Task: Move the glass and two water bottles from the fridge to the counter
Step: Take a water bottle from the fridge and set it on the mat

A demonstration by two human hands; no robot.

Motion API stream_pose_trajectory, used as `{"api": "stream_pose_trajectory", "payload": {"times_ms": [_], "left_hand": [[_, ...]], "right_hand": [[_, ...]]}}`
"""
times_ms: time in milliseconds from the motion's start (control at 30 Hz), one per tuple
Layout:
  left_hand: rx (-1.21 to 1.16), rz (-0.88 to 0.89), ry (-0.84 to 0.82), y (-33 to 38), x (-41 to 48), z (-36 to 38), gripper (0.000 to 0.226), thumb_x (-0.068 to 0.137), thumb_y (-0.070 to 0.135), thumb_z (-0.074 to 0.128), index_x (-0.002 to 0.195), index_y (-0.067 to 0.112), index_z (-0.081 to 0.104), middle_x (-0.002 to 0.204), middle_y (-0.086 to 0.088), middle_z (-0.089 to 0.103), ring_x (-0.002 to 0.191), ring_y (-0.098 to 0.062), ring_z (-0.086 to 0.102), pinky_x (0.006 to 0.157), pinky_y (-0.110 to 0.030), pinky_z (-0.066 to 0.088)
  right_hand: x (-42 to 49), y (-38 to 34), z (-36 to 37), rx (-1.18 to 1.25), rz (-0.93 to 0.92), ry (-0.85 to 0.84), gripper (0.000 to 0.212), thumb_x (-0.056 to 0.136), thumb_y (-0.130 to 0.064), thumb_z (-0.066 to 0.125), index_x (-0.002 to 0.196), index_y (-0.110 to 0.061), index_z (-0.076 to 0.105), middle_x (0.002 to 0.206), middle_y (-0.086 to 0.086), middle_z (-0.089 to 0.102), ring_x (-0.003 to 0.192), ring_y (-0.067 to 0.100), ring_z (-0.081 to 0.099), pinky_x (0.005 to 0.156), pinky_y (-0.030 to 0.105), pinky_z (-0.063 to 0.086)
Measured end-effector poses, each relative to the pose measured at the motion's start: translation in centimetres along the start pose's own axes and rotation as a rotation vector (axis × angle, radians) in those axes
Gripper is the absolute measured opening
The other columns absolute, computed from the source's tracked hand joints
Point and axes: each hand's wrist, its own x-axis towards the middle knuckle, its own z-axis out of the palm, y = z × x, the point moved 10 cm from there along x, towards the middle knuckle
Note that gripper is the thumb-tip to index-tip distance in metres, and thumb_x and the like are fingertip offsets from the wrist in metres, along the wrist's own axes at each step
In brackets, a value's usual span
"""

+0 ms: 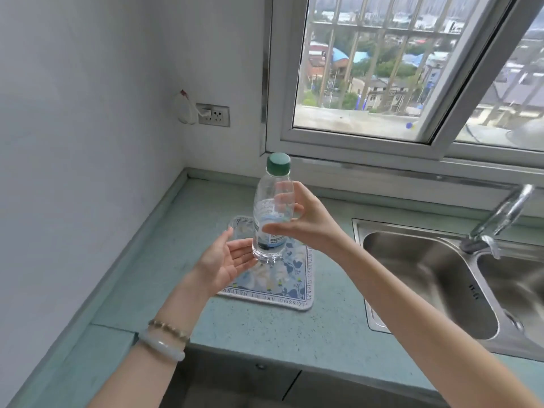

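Observation:
A clear water bottle [272, 214] with a green cap stands upright on or just above a flowered mat [282, 278] on the pale green counter [265, 328]. My right hand [306, 222] is wrapped around the bottle's middle from the right. My left hand [226, 260] is open, palm up, its fingers beside the bottle's base on the left. No glass, second bottle or fridge is in view.
A steel double sink [441, 278] with a tap [500, 216] lies to the right of the mat. White walls close the corner at left and back, with a socket [213, 115]. A barred window [368, 69] sits above the counter.

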Motion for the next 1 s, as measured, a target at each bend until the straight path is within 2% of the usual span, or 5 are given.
{"api": "stream_pose_trajectory", "payload": {"times_ms": [133,300,567,767,1000], "left_hand": [[-0.003,-0.061,0.011,0.0,3.4,-2.2,0.055,0.101,0.044,0.035,0.116,-0.004,0.057,0.113,-0.021,0.068,0.101,-0.028,0.066,0.085,-0.035,0.056],[-0.017,-0.103,0.028,-1.1,7.1,-4.3,0.054,0.100,0.046,0.036,0.118,-0.001,0.057,0.116,-0.019,0.065,0.112,-0.029,0.060,0.100,-0.038,0.047],[-0.047,-0.168,0.075,-4.5,12.3,-5.5,0.057,0.100,0.048,0.033,0.131,0.003,0.051,0.125,-0.013,0.060,0.118,-0.024,0.054,0.103,-0.035,0.042],[-0.009,-0.182,0.151,-6.1,15.4,-6.8,0.062,0.100,0.050,0.031,0.139,0.003,0.044,0.141,-0.014,0.048,0.135,-0.027,0.041,0.113,-0.039,0.034],[0.119,-0.216,0.158,-7.4,17.6,-6.9,0.061,0.101,0.048,0.028,0.138,0.002,0.044,0.136,-0.009,0.053,0.120,-0.019,0.050,0.100,-0.032,0.041]], "right_hand": [[2.6,3.1,1.1,-0.031,0.070,0.018,0.069,0.062,-0.021,0.088,0.119,-0.031,0.051,0.108,-0.008,0.063,0.099,0.012,0.065,0.084,0.038,0.057],[4.8,7.0,2.5,-0.050,0.145,0.004,0.068,0.062,-0.020,0.088,0.116,-0.034,0.050,0.112,-0.005,0.063,0.103,0.012,0.063,0.085,0.036,0.057],[7.0,13.9,3.3,-0.098,0.295,-0.024,0.061,0.063,-0.013,0.087,0.089,-0.049,0.045,0.104,-0.011,0.060,0.096,0.003,0.060,0.082,0.027,0.055],[8.5,18.6,4.3,-0.092,0.361,-0.066,0.070,0.061,-0.017,0.086,0.119,-0.032,0.050,0.113,-0.004,0.062,0.106,0.013,0.061,0.093,0.040,0.053],[8.7,21.4,4.9,-0.114,0.413,-0.091,0.074,0.065,-0.012,0.083,0.126,-0.029,0.046,0.110,-0.011,0.057,0.100,0.011,0.058,0.081,0.017,0.046]]}}
